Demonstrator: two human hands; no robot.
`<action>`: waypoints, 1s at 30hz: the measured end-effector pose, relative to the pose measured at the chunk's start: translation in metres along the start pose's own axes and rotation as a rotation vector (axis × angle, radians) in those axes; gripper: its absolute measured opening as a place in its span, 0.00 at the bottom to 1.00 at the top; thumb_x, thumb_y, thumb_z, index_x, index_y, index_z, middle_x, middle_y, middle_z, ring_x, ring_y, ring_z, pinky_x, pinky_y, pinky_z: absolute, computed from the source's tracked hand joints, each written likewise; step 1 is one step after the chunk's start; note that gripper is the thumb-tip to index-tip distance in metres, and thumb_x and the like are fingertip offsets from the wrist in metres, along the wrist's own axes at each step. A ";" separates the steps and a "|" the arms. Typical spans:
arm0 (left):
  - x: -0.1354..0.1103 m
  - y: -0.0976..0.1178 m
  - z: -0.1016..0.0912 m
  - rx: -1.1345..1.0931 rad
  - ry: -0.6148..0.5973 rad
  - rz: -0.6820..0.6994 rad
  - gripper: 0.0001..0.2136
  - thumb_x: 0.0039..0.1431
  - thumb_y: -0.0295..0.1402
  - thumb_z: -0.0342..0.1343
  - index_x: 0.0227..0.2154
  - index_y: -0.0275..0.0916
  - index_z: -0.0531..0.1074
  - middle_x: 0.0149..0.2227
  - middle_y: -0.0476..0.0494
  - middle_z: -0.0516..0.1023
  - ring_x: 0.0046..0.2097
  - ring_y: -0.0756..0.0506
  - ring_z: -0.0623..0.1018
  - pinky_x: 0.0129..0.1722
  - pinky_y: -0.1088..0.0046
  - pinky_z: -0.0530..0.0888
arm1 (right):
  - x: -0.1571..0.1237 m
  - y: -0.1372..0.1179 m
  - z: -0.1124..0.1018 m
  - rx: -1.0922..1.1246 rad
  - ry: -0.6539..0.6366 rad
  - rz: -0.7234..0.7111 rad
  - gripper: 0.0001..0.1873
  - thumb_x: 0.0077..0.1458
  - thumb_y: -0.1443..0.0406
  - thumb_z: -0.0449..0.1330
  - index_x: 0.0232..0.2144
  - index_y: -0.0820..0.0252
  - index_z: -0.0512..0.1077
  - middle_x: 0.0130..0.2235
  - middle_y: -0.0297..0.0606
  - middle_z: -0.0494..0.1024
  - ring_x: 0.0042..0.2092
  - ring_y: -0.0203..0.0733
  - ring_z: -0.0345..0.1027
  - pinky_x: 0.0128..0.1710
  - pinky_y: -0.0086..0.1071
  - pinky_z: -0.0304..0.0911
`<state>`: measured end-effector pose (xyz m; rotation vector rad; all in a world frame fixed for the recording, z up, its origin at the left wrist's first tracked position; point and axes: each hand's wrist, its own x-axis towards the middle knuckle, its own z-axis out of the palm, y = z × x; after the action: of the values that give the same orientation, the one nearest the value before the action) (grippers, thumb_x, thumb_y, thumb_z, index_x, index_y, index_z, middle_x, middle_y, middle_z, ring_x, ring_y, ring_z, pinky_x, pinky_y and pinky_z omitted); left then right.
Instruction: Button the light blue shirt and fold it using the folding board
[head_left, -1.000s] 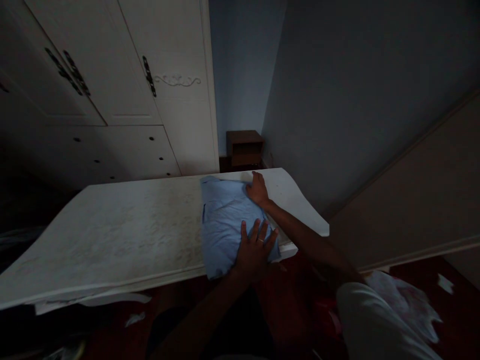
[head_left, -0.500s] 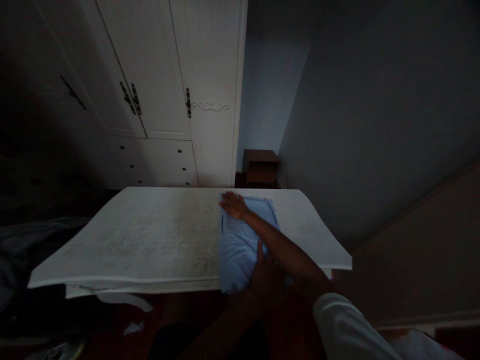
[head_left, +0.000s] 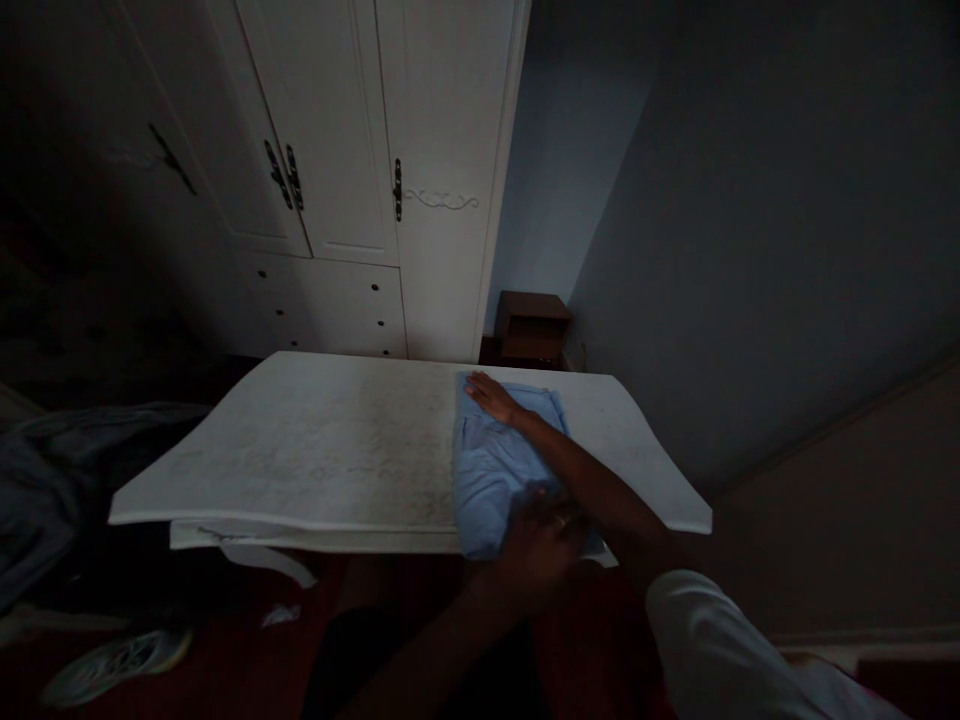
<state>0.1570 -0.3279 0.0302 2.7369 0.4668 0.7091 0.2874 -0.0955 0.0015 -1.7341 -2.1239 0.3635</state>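
Note:
A folded light blue garment (head_left: 491,468) lies on the right part of a white table (head_left: 322,450), its near end hanging over the front edge. My right hand (head_left: 489,397) rests flat with fingers stretched on the garment's far left corner; the arm crosses over the cloth. My left hand (head_left: 541,535) is at the garment's near end by the table edge, fingers curled on the cloth, a ring showing. The room is dim.
A white wardrobe (head_left: 352,150) with dark handles and drawers stands behind the table. A small brown nightstand (head_left: 534,325) sits in the corner by the blue-grey wall. Dark bedding (head_left: 67,480) lies at left, a shoe (head_left: 112,665) on the red floor.
My right hand slid from the garment's far right corner to its far left corner. My left hand went from lying flat on the near end to curling at its edge. The view shifted.

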 end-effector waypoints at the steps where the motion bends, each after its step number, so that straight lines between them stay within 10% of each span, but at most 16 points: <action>1: -0.010 -0.004 -0.011 -0.027 0.067 -0.037 0.20 0.67 0.42 0.48 0.57 0.39 0.68 0.55 0.41 0.76 0.60 0.42 0.71 0.63 0.58 0.66 | 0.001 0.003 -0.004 0.001 0.006 0.004 0.29 0.68 0.52 0.45 0.64 0.58 0.62 0.67 0.43 0.59 0.69 0.44 0.47 0.68 0.40 0.45; 6: -0.056 -0.040 -0.047 0.050 0.382 -0.363 0.22 0.68 0.39 0.46 0.62 0.36 0.61 0.60 0.33 0.70 0.61 0.41 0.70 0.59 0.57 0.70 | 0.007 0.007 -0.012 -0.018 0.059 0.102 0.30 0.69 0.52 0.42 0.63 0.63 0.61 0.65 0.49 0.63 0.67 0.48 0.52 0.66 0.43 0.47; 17: -0.056 -0.074 -0.034 0.073 -0.054 -0.208 0.32 0.65 0.48 0.48 0.66 0.37 0.54 0.69 0.33 0.51 0.71 0.38 0.48 0.67 0.47 0.51 | 0.003 -0.007 0.013 -0.137 0.111 0.179 0.33 0.68 0.48 0.37 0.65 0.61 0.58 0.65 0.48 0.63 0.66 0.48 0.53 0.65 0.45 0.45; 30: -0.093 -0.052 -0.025 0.121 0.107 -0.282 0.28 0.65 0.45 0.51 0.65 0.44 0.57 0.69 0.34 0.54 0.70 0.36 0.52 0.63 0.49 0.62 | 0.008 0.002 0.014 -0.145 0.101 0.173 0.34 0.68 0.47 0.37 0.65 0.59 0.57 0.64 0.45 0.64 0.65 0.46 0.55 0.65 0.43 0.47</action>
<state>0.0555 -0.3109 -0.0050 2.6710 0.9267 0.7760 0.2815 -0.0863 -0.0108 -1.9806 -1.9791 0.1672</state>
